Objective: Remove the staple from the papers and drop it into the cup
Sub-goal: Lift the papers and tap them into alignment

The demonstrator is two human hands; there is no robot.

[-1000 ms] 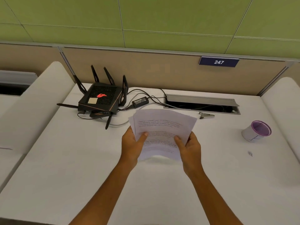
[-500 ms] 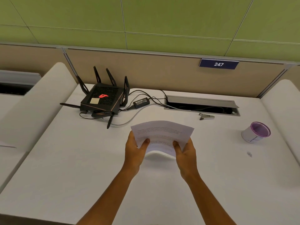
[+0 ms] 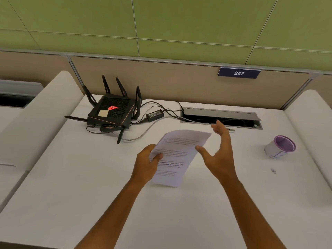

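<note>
The right hand has let go of the papers, fingers spread; the left hand alone grips them.

Left hand grips the papers at their left edge, thumb on the printed face, sheets raised off the white desk. Right hand is off the papers, fingers straight and spread, just beside their right edge. Purple-rimmed cup stands well to the right. Black router with power adapter sits at rear left. A small metal object, possibly a staple remover, lies mostly hidden behind the right hand's fingers.
</note>
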